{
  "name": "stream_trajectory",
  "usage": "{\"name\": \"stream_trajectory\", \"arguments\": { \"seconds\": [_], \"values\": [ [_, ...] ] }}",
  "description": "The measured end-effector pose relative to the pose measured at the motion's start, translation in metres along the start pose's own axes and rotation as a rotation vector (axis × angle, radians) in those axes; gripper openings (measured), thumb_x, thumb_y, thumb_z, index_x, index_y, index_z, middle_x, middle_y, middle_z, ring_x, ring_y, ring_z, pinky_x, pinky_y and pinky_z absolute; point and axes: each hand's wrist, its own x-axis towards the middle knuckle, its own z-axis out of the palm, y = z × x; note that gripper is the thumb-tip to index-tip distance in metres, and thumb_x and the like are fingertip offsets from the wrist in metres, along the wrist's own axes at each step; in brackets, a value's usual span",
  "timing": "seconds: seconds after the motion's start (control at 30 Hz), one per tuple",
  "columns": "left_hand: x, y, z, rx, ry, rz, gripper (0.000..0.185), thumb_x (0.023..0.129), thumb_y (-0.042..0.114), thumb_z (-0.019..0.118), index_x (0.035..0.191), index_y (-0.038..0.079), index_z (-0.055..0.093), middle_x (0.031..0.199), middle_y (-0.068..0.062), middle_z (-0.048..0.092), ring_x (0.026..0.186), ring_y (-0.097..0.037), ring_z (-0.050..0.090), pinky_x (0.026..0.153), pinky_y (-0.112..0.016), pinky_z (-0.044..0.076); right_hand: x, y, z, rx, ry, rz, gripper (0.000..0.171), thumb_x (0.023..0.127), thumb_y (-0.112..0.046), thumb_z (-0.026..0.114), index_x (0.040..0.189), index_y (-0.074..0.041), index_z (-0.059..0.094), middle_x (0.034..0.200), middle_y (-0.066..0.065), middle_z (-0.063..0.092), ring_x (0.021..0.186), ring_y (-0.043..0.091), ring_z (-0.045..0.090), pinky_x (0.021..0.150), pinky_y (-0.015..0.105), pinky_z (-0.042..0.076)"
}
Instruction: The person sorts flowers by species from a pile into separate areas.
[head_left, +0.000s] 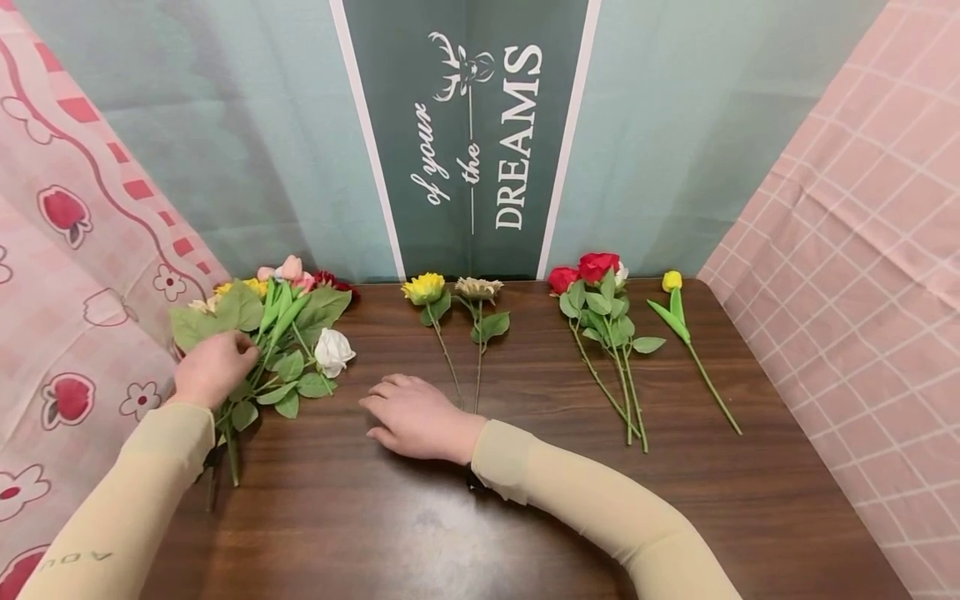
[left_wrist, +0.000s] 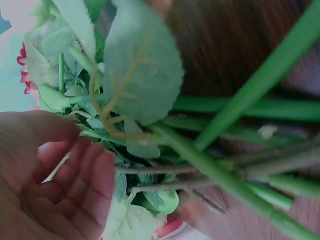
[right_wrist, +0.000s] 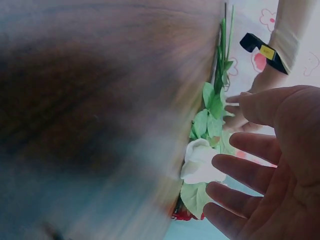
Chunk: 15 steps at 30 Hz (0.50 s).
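Observation:
At the left of the head view lies a bunch of artificial flowers (head_left: 288, 321) with pink, yellow, dark red and white heads. My left hand (head_left: 213, 367) is over its leaves and stems; in the left wrist view its fingers (left_wrist: 95, 170) are loosely bent beside the green stems (left_wrist: 215, 175), with no stem between thumb and fingers. My right hand (head_left: 423, 417) is low over the table, palm down, fingers spread and holding nothing. The white rose (head_left: 333, 352) on the bunch's right side is nearest to it. In the right wrist view, the right fingers (right_wrist: 245, 170) point towards the bunch.
Behind the right hand lie a yellow flower (head_left: 424, 288) and a beige flower (head_left: 478, 289). Farther right are red roses (head_left: 598, 267) with a white bloom and a single yellow tulip (head_left: 672, 282). Fabric walls border the brown wooden table (head_left: 360, 542) at left, back and right.

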Motion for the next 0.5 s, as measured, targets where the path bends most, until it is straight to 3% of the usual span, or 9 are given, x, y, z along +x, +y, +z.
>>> {"name": "stream_trajectory", "arguments": {
  "seconds": [0.07,0.2,0.33,0.5],
  "values": [
    [0.001,0.003,0.003,-0.013,0.005,-0.001,0.031,0.101,0.029,0.057,0.104,0.002,0.072,0.091,-0.017,0.069,0.069,-0.029,0.059,0.058,-0.044,0.047,-0.001,-0.001,0.002,-0.004,-0.002,0.0,0.05,0.103,-0.045,0.058,0.146,-0.018,0.057,0.144,-0.001,0.058,0.139,0.023,0.046,0.118,0.036,0.034],
    [0.003,0.01,0.005,-0.04,-0.051,-0.012,0.033,0.101,0.032,0.058,0.096,0.003,0.073,0.079,-0.009,0.065,0.061,-0.023,0.052,0.053,-0.036,0.04,-0.003,-0.001,0.004,-0.007,0.005,-0.003,0.049,0.103,-0.044,0.058,0.145,-0.018,0.058,0.142,-0.001,0.059,0.137,0.022,0.047,0.117,0.036,0.035],
    [0.005,0.014,0.005,-0.058,-0.087,-0.034,0.03,0.1,0.027,0.059,0.103,0.002,0.074,0.089,-0.014,0.07,0.065,-0.022,0.056,0.054,-0.036,0.044,-0.005,-0.001,0.005,0.005,0.0,-0.006,0.049,0.104,-0.044,0.058,0.145,-0.017,0.058,0.141,0.0,0.059,0.137,0.022,0.047,0.117,0.036,0.035],
    [0.009,0.017,0.004,-0.084,-0.046,-0.019,0.032,0.099,0.025,0.059,0.109,-0.002,0.072,0.101,-0.022,0.07,0.073,-0.027,0.061,0.059,-0.04,0.048,-0.007,0.002,0.008,0.03,0.007,0.002,0.048,0.103,-0.043,0.059,0.144,-0.017,0.059,0.14,-0.002,0.06,0.137,0.022,0.047,0.117,0.035,0.035]
  ]
}}
